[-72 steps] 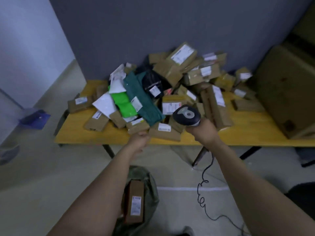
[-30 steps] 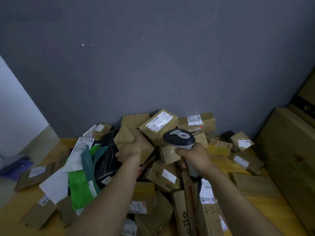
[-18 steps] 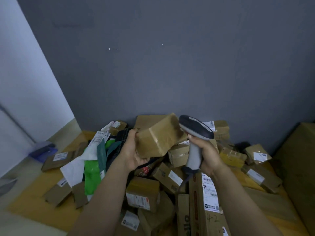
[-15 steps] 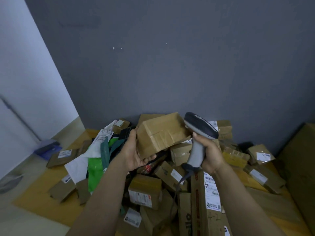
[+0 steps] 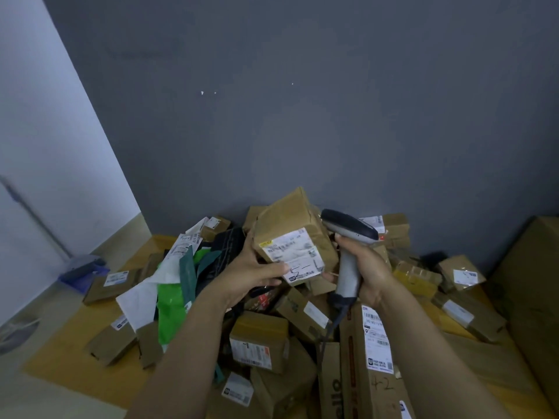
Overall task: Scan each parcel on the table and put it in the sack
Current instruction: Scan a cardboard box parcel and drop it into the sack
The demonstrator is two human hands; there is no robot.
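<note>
My left hand grips a brown cardboard parcel lifted above the pile, its white shipping label turned toward me. My right hand holds a grey handheld scanner by its grip, right beside the parcel, with its dark head pointing left behind the box. Its cable hangs down from the handle. Many more parcels lie heaped on the yellow wooden table below. The sack is out of view.
The heap holds brown boxes, a green bag, a white bag and a long labelled box under my right forearm. A large cardboard carton stands at the right. A grey wall rises behind; a blue object lies on the floor at left.
My left hand reached into the pile, picked up the brown parcel and turned it so its label faces me. The scanner came up beside it. The view rose away from the sack.
</note>
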